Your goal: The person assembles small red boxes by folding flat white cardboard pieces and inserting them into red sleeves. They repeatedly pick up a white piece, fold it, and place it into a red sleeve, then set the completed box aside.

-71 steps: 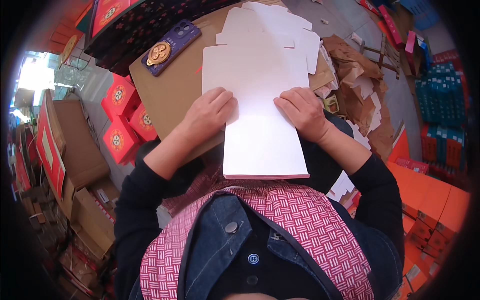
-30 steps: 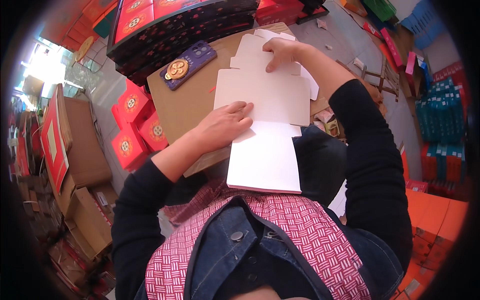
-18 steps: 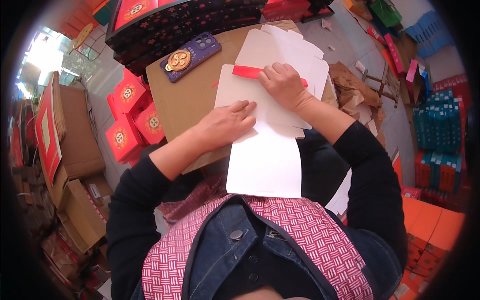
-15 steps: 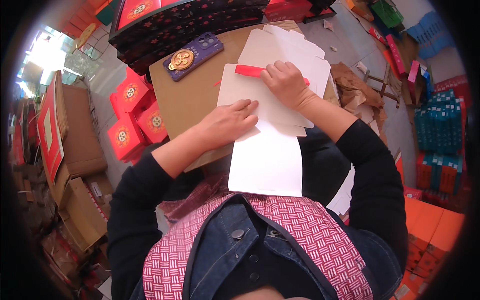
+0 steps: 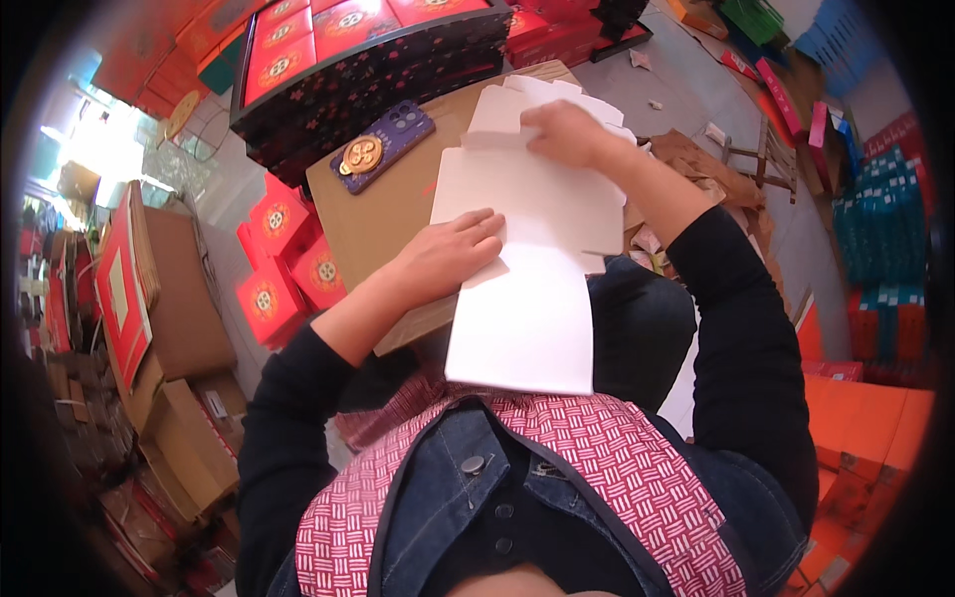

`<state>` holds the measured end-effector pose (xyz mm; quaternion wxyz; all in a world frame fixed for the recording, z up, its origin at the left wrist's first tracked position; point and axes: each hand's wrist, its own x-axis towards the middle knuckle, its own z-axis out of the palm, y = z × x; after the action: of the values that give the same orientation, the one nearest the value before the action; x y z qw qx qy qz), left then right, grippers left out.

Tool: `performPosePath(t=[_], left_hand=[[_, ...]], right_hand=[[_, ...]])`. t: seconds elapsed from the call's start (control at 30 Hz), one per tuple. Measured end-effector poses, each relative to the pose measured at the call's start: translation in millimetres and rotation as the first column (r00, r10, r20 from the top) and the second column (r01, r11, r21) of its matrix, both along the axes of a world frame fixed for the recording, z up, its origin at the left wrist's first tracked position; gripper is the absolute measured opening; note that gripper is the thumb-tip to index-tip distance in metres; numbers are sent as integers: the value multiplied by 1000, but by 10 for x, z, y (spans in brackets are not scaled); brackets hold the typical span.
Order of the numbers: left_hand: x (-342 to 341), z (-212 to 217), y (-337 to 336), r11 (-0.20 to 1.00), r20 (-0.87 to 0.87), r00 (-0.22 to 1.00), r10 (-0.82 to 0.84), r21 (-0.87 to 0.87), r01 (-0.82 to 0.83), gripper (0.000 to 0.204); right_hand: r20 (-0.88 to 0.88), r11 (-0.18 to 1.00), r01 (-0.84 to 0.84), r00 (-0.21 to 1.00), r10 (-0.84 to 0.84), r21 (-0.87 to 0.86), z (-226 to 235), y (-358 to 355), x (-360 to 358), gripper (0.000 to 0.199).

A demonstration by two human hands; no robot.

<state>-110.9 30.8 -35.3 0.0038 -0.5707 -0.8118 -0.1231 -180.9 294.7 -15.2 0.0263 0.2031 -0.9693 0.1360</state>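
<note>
An unfolded white card box blank (image 5: pixel 522 328) with cut flaps lies on a brown cardboard surface (image 5: pixel 383 234); its near panel reaches over the edge towards my apron. My left hand (image 5: pixel 453 257) rests on the blank's left side, fingers stretched out and side by side. Over the crease near the far panel is my right hand (image 5: pixel 567 134), fingers curled in against the card. Its fingertips are partly hidden, so whether they pinch anything does not show.
A purple phone (image 5: pixel 388 144) with a gold round attachment lies at the back left. Behind it stands a black floral tray (image 5: pixel 373 95) of red boxes. Red boxes (image 5: pixel 274 259) sit left on the floor, crumpled brown paper (image 5: pixel 696 174) to the right.
The red strip of a raised flap under my right hand is no longer seen. My right hand has moved slightly up and lies on the far crease. My left hand stays on the blank.
</note>
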Motion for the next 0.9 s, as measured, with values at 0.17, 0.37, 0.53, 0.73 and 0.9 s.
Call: performPosePath(t=[0.17,0.37,0.53,0.73,0.9], left_hand=[[-268,239,69,977,-109,994,26,213,-2,18],[-646,-34,229,893,122,991,58,438,-106,27],[-656,25,185,743,483,875,20,578,-337,11],[-345,534,119,703,194,981,-9,699,-132,16],[-200,506,-54,591,258,958,-125,795,-137,18]], right_hand=[[-574,932,-100,809,-128,-348,654,310,102,25],[-173,503,244,744,-646,-829,502,406,1209,11],[-370,977,157,907,-200,-143,-57,-39,2096,47],[-377,996,44,926,-9,83,-499,-424,2070,45],[-556,976,72,812,-177,-205,-52,128,1898,32]])
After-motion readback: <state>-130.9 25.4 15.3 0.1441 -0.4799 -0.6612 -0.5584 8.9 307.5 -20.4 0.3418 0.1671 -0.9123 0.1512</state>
